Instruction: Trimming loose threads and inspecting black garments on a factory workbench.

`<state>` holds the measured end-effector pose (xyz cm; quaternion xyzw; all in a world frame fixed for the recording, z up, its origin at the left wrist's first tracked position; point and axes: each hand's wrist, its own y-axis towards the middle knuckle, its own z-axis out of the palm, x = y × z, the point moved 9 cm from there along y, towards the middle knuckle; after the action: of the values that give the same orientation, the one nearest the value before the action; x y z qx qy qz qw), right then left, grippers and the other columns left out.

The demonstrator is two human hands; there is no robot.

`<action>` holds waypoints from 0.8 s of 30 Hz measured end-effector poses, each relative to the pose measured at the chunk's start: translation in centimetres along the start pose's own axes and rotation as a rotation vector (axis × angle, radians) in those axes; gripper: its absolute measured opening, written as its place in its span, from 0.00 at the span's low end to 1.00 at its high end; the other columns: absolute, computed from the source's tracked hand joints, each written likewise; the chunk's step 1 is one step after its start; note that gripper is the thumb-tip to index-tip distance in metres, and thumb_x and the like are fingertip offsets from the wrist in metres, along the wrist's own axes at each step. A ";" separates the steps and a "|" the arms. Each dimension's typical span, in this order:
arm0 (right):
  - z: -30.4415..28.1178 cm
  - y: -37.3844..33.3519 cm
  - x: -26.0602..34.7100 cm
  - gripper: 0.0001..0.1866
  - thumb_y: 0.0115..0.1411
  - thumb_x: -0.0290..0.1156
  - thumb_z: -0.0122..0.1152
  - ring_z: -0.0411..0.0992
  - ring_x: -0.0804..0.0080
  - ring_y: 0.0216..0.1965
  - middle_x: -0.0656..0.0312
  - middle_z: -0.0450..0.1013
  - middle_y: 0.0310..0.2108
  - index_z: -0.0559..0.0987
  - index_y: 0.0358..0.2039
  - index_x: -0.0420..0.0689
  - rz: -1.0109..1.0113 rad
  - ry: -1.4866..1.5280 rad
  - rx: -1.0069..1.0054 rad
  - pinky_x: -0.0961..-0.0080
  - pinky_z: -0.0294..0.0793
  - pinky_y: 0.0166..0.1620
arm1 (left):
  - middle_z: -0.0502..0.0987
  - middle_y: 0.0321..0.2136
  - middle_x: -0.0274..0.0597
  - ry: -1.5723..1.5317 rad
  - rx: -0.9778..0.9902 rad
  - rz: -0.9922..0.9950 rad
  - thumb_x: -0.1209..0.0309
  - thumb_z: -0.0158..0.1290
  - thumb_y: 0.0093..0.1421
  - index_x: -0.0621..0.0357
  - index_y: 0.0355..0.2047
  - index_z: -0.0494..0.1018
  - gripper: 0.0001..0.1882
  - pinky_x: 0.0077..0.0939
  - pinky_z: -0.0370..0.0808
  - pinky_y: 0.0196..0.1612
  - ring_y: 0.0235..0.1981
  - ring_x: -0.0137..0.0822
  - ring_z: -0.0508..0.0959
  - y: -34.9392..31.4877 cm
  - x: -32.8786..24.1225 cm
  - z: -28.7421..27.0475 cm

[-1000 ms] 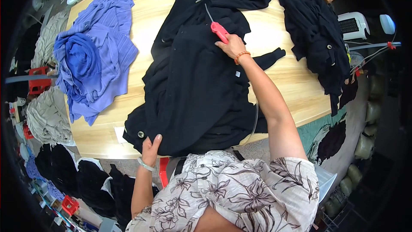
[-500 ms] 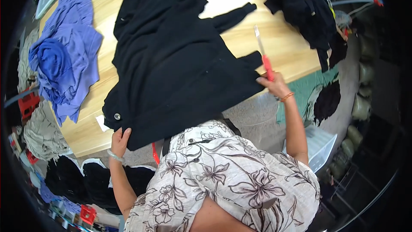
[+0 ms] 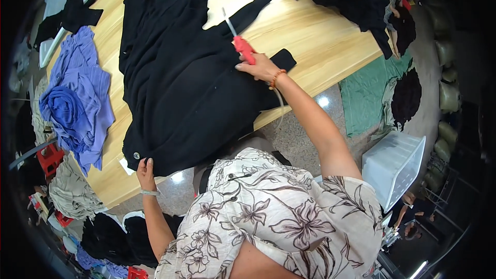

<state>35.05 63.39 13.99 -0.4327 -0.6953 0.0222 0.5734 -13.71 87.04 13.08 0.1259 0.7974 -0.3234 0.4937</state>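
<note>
A black garment (image 3: 181, 93) with sleeves and round metallic buttons lies spread on the wooden table, its lower edge over the near side. My left hand (image 3: 146, 171) pinches its lower left corner beside a button (image 3: 137, 155). My right hand (image 3: 259, 67) is over the garment's right side, fingers closed round a red-handled tool (image 3: 244, 49) with a slim metal tip pointing away from me. Its exact kind is unclear. A thin pale cord (image 3: 281, 104) hangs below my right wrist.
Blue-purple garments (image 3: 77, 98) are heaped on the left of the wooden table (image 3: 330, 46), more black clothing (image 3: 336, 0) at the far right. Right of the table are green cloth (image 3: 369, 93) and a translucent plastic crate (image 3: 393, 168). Grey cloth (image 3: 75, 188) is piled at left.
My right hand has left the garment's lower right corner and moved left and away from me with the red-handled tool. My left hand stays at the lower left corner. The view has shifted.
</note>
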 end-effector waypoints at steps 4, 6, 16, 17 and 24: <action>2.1 0.9 0.4 0.23 0.46 0.44 0.70 0.75 0.65 0.30 0.56 0.76 0.28 0.77 0.33 0.37 -0.206 -0.152 0.002 0.73 0.73 0.39 | 0.70 0.25 0.22 -0.183 -0.087 0.012 0.67 0.50 0.65 0.55 0.38 0.73 0.07 0.11 0.63 0.28 0.25 0.16 0.67 -1.6 -2.3 -0.3; 0.4 -1.0 0.2 0.23 0.46 0.42 0.71 0.76 0.67 0.33 0.55 0.78 0.30 0.79 0.35 0.36 -0.202 -0.084 -0.046 0.74 0.73 0.41 | 0.75 0.35 0.30 -0.285 -0.071 -0.011 0.68 0.49 0.66 0.59 0.43 0.72 0.09 0.16 0.71 0.40 0.35 0.21 0.74 -2.0 -1.0 -1.8; -4.8 -5.8 0.6 0.13 0.57 0.37 0.65 0.66 0.82 0.17 0.70 0.69 0.18 0.77 0.32 0.40 -0.198 0.062 -0.169 0.81 0.66 0.22 | 0.76 0.31 0.28 0.128 -0.172 0.095 0.70 0.54 0.63 0.61 0.42 0.74 0.10 0.14 0.70 0.39 0.32 0.20 0.73 2.8 -2.1 -5.3; -4.3 -3.8 -1.3 0.14 0.58 0.39 0.63 0.69 0.76 0.18 0.65 0.71 0.19 0.77 0.32 0.40 -0.093 -0.127 -0.153 0.76 0.69 0.24 | 0.76 0.34 0.34 0.200 -0.190 0.109 0.72 0.54 0.61 0.60 0.43 0.74 0.10 0.19 0.71 0.40 0.33 0.25 0.74 4.0 -1.2 -4.7; -8.1 -7.7 -3.9 0.08 0.51 0.29 0.61 0.73 0.43 0.39 0.43 0.72 0.36 0.74 0.31 0.41 0.034 -0.958 -0.443 0.54 0.73 0.40 | 0.72 0.49 0.51 0.627 -0.181 0.820 0.74 0.56 0.54 0.60 0.45 0.73 0.17 0.40 0.65 0.56 0.52 0.50 0.70 -1.4 -22.1 17.1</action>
<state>37.10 52.35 17.81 -0.4960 -0.8604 0.0794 0.0856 8.24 77.65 27.69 0.4753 0.8168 0.0200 0.3264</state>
